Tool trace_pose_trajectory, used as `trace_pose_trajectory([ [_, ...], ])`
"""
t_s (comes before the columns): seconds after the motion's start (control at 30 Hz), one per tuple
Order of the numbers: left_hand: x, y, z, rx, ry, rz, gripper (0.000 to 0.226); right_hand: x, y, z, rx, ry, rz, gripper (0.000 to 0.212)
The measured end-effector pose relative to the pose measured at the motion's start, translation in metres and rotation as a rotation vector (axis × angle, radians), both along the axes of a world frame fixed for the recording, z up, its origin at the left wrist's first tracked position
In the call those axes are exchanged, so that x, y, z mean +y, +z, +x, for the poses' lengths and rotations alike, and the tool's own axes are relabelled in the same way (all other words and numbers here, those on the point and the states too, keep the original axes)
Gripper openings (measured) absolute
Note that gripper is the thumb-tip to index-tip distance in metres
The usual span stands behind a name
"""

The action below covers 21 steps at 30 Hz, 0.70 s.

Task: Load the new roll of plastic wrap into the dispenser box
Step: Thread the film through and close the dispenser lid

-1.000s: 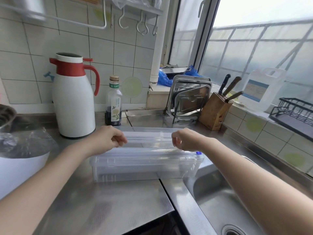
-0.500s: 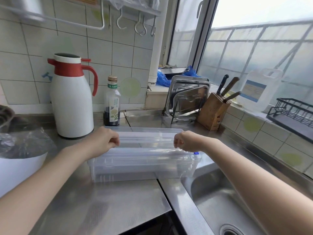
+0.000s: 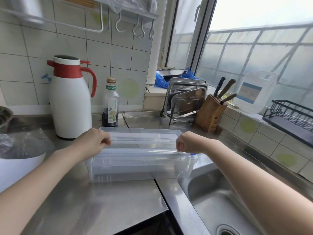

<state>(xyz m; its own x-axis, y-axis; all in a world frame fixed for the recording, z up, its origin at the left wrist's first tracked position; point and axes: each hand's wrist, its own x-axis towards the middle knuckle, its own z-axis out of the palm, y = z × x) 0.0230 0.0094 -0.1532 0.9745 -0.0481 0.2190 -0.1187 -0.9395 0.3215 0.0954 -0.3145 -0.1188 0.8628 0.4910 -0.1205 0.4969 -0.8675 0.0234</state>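
I'm pinching the wrap's loose edge (image 3: 144, 150) with left hand (image 3: 94, 141) and right hand (image 3: 186, 143) over the box (image 3: 140, 167) beside the sink (image 3: 220, 192); next, I reckon, lay it evenly across the front lip.

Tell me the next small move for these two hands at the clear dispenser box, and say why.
Probably draw the thin film edge forward over the front rim of the clear plastic dispenser box. The left hand and right hand pinch at its two ends above the open box, whose lid stands back.
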Motion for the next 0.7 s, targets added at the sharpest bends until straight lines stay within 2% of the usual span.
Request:
trace_pose_trajectory([
  [0.7,0.005,0.012,-0.018,-0.127,0.044,-0.074,0.018,-0.007,0.017,-0.015,-0.200,-0.073,0.247,0.012],
])
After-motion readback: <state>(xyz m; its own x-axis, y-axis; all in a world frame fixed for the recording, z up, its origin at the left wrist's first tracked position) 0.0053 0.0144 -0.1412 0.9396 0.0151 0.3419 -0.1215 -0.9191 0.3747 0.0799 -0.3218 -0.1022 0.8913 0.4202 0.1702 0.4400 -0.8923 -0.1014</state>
